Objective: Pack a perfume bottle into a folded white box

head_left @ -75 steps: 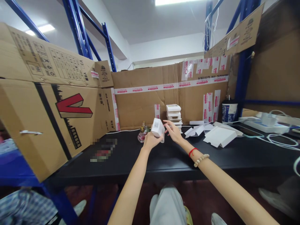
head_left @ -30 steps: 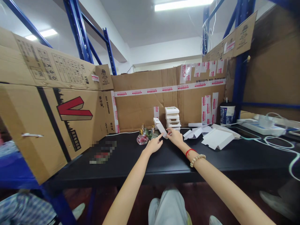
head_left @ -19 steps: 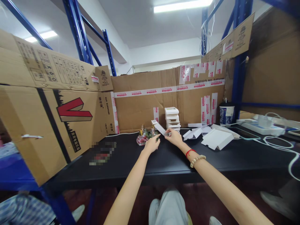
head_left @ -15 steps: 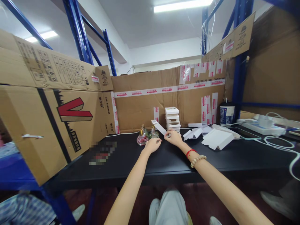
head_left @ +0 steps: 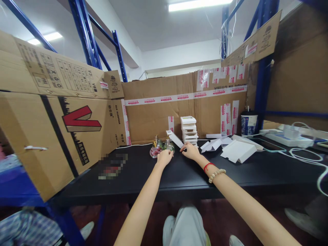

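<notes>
Small glass bottles (head_left: 154, 151) with gold tops stand grouped on the black table, one with pink in it and another greenish. My left hand (head_left: 164, 157) is beside the front of the group, palm down, its fingers bent together; what they hold, if anything, is hidden. A narrow white card strip (head_left: 175, 139) slants from behind the bottles toward my right hand (head_left: 191, 151). The fingers of that hand are curled in a pinch by the strip's near end, and I cannot make out what is between them. Behind it rises a stack of small white boxes (head_left: 188, 120).
Unfolded white cartons (head_left: 238, 151) lie right of my right hand. Farther right are a lidded cup (head_left: 248, 123), a power strip (head_left: 289, 138) and loose white cables (head_left: 304, 154). Cardboard walls (head_left: 153, 119) enclose the black table (head_left: 189, 181) at the back and left.
My left hand has shifted slightly left, toward the bottles and away from my right hand. My right hand and the white card strip stay almost in place.
</notes>
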### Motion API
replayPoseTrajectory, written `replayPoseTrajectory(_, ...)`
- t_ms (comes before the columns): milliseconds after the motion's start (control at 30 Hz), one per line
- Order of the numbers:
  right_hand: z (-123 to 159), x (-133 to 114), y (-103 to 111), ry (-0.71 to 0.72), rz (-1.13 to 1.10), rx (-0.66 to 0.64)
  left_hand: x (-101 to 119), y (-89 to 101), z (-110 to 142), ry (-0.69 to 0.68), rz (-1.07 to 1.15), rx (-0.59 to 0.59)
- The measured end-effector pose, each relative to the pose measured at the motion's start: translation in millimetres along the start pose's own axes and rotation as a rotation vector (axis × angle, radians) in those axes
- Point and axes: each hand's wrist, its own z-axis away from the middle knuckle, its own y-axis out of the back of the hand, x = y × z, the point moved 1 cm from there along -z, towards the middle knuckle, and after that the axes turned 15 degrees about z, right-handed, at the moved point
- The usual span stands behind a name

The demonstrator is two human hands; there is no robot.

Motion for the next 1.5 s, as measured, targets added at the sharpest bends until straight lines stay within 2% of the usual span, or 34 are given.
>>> replayPoseTrajectory(167, -3, -1, -4, 0.040, 0.014, -0.091, -3, -0.7, -2, 0.054, 0.004, 0.019)
replayPoseTrajectory(400, -6, 0, -5, 0.035, 0.047, -0.142, -10, -3.3, -7, 0.049, 0.032, -0.022)
replayPoseTrajectory(633, -5, 0, -2, 0.058, 0.006, -0.058, -8, -0.6, -4, 0.098, -0.017, 0.041)
replayPoseTrajectory(733, -3, 1, 0, 0.021, -0.002, -0.014, -5, 4.2, -1, 0.160, -0.062, 0.084)
replayPoseTrajectory(1000, -2, 5, 0, -0.098, 0.060, -0.057, -6, 11.5, 3, 0.353, -0.114, 0.159)
replayPoseTrajectory(1267, -2, 4, 1, -0.088, 0.084, -0.117, -3, 10.0, 4, 0.382, -0.123, 0.169)
replayPoseTrajectory(1500, -8, 11, -5, -0.122, 0.042, -0.079, -4, 11.4, 3, 0.391, -0.100, 0.178)
